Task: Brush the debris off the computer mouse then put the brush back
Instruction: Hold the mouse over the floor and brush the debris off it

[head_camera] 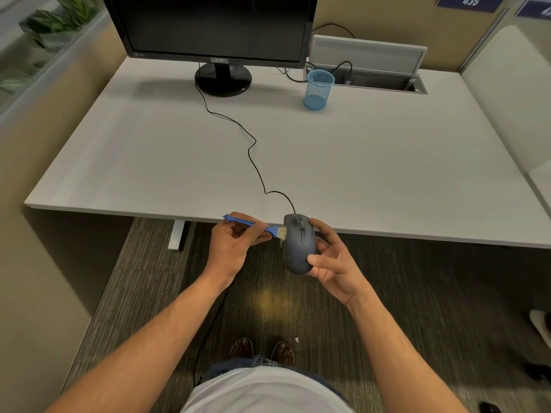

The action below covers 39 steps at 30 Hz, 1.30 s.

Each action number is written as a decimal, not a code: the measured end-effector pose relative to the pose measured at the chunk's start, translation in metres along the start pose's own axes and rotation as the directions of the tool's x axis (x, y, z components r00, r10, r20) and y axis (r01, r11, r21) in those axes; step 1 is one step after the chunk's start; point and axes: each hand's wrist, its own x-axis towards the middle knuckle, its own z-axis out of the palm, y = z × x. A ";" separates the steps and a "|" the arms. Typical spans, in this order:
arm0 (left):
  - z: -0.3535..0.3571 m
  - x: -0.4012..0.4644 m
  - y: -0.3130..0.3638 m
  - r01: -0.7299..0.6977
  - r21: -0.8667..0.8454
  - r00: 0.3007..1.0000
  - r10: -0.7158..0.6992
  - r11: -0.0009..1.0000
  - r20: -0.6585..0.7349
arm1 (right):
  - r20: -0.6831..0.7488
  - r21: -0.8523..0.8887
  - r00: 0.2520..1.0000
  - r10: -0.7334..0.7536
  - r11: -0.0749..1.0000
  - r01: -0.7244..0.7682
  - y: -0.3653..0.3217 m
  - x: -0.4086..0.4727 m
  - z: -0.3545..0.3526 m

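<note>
The computer mouse (299,244) is held up in the air just past the near edge of the table (357,162), over the carpet, most likely so that whatever the brush loosens drops to the floor rather than onto the work surface. Its cable (253,144) trails slack from the mouse's far end across the table toward the monitor (213,25), so the lift seems to put no strain on it.

The right hand (331,263) cradles the mouse from the mouse's right side: the thumb presses its near right flank, one finger curls over its far end, and the other fingers are spread loosely behind it. That grip leaves the top and left side bare for sweeping.

The left hand (235,244) sits to the left of the mouse, wrist bent, its fingers curled and pinching the blue handle of the brush (256,225) about midway along. The pale bristles touch the mouse's upper left edge, and a few light specks show there.

Both forearms reach forward at about the same height. The blue mesh cup (318,89), far beyond the mouse near the monitor, is probably where the brush belongs.
</note>
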 end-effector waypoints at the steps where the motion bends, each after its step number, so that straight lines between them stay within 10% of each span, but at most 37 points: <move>1: 0.000 -0.002 -0.001 0.004 0.005 1.000 -0.004 1.000 0.005 | -0.002 0.002 1.000 0.000 1.000 0.000 0.000 0.000 0.000; 39: -0.010 -0.010 0.005 0.006 0.032 1.000 -0.007 0.999 0.030 | -0.001 0.027 1.000 -0.003 1.000 0.003 0.000 0.002 0.008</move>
